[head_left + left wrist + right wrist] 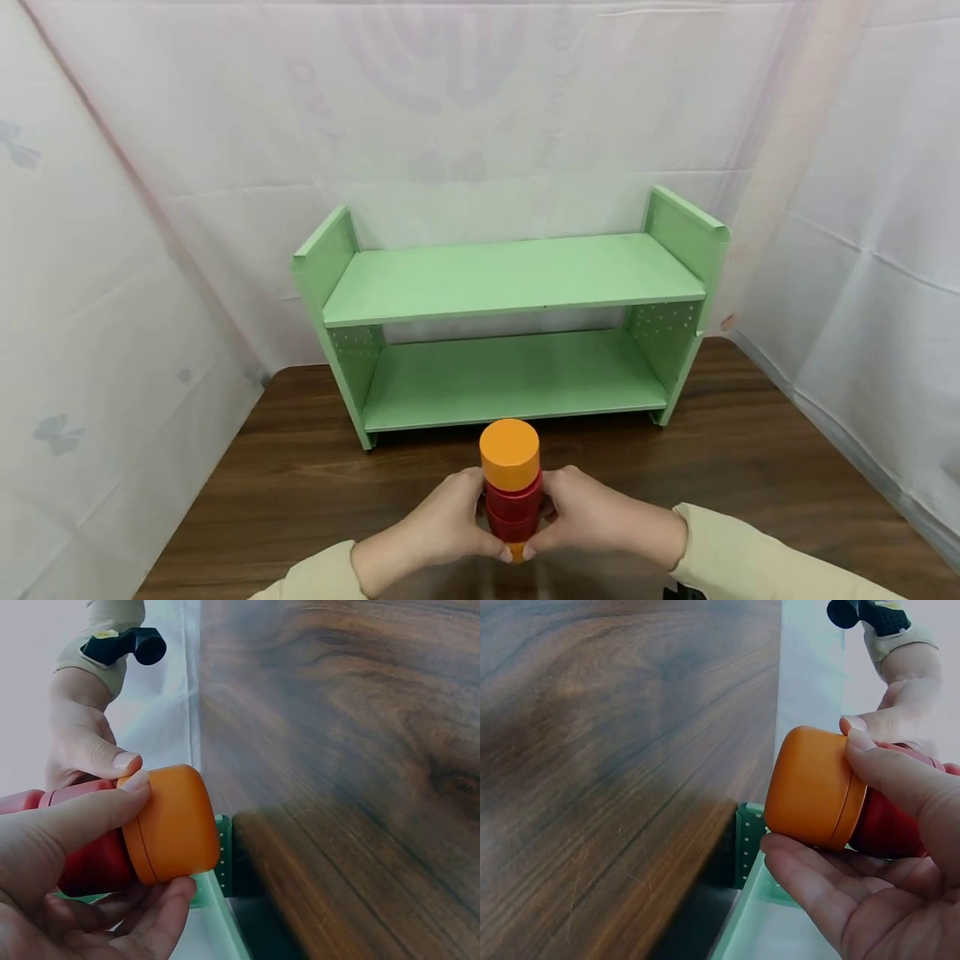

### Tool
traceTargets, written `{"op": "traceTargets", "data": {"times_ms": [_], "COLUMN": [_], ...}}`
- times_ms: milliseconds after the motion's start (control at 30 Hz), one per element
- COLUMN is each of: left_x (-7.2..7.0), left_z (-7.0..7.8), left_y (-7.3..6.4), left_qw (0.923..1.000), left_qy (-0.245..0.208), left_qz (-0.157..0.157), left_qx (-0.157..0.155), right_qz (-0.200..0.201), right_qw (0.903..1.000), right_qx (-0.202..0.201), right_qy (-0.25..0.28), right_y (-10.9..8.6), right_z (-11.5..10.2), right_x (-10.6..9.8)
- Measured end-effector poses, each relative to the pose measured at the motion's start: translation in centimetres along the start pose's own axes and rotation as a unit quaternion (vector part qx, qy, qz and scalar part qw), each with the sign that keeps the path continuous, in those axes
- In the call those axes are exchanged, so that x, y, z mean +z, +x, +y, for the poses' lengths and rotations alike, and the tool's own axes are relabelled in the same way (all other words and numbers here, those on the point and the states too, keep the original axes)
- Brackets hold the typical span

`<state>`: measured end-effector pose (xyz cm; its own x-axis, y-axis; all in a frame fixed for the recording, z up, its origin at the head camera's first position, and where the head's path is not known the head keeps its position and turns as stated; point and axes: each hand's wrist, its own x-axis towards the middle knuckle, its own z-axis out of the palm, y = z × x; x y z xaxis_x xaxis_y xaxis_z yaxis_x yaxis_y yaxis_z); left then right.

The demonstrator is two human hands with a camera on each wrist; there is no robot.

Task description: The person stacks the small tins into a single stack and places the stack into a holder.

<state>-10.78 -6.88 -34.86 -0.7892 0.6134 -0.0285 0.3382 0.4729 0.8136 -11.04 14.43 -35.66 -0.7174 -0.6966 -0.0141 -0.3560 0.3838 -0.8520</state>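
Note:
A stacked cylindrical container (513, 508) stands roughly upright between my hands above the table's front, with an orange top, a ridged red middle and an orange lower end. My left hand (442, 518) grips it from the left and my right hand (588, 512) from the right, both thumbs on the near side, low down. The left wrist view shows the orange lower end (176, 825) with a thin seam, the left thumb and fingers curled about it. From the right wrist, the orange section (810, 787) sits between right thumb and fingers. The far fingers are partly hidden.
A light green two-tier shelf (517, 279) with raised side panels stands on the dark wooden table (247, 492), just beyond the container. White printed sheets (225, 108) hang behind and on both sides. A black device (124, 646) is strapped at the right wrist.

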Motion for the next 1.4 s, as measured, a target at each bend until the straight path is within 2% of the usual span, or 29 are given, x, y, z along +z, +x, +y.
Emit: {"op": "traceTargets", "data": {"times_ms": [267,567,700,900,1400], "left_x": [-0.4,-1.4,-2.1,-2.9,-4.2], "left_z": [1.1,2.3,2.7,3.3,4.5], "left_y": [0.3,0.9,1.0,0.8,1.2], "left_qw": [0.9998,0.9994,0.9991,0.9992,0.9992], "left_qy": [0.012,0.028,0.040,0.034,0.028], "left_qz": [0.010,0.003,-0.002,-0.021,-0.021], "left_qx": [0.013,0.021,0.014,0.006,0.021], "right_qz": [0.001,0.006,0.007,0.005,0.005], "right_qw": [0.9999,0.9996,0.9996,0.9995,0.9980], "right_qx": [-0.009,-0.024,-0.028,-0.027,-0.032], "right_qy": [-0.008,-0.013,-0.005,-0.017,-0.055], "right_y": [-0.4,-0.5,-0.3,-0.1,0.5], "right_z": [-0.9,-2.0,-2.3,-3.1,-4.6], "right_x": [-1.0,-2.2,-2.2,-2.3,-4.0]}}
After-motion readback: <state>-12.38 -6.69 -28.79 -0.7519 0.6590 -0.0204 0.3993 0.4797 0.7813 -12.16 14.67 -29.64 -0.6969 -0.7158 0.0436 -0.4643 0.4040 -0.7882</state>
